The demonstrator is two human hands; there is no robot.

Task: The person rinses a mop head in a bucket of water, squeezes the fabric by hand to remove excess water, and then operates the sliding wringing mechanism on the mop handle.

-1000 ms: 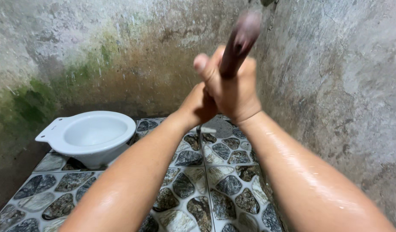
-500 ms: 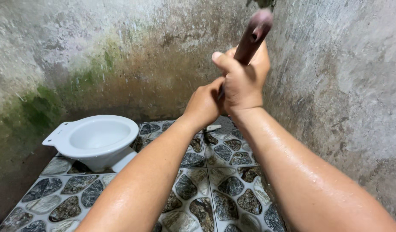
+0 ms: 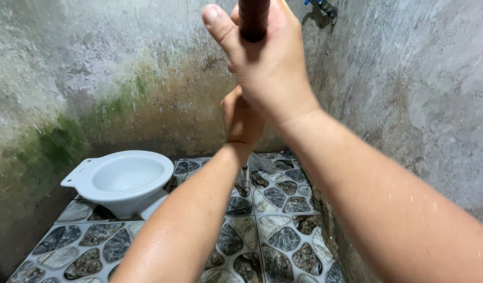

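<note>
The right hand (image 3: 267, 63) is filling the upper middle of the frame, its fingers wrapping tight around a dark reddish-brown handle (image 3: 253, 18) that is running up out of the top edge. The thumb is sticking out to the upper left of the grip. Just below and behind it, the left hand (image 3: 242, 119) is closing around the same handle lower down; most of its fingers are hidden, but the fist is looking closed. Below the left wrist a thin grey stretch of the shaft (image 3: 244, 178) is showing, pointing down toward the floor near the middle of the frame, where the tool's lower end (image 3: 262, 163) is lying against the tiles, too blurred to make out. Both forearms are reaching in from the bottom edge, glistening wet.

A white toilet bowl (image 3: 121, 178) is sitting at the lower left, on a floor of pebble-patterned tiles (image 3: 283, 236). Stained concrete walls (image 3: 409, 105) are rising behind and to the right, with green growth (image 3: 58, 141) spreading at the left. A dark tap (image 3: 322, 7) is poking out at the upper right.
</note>
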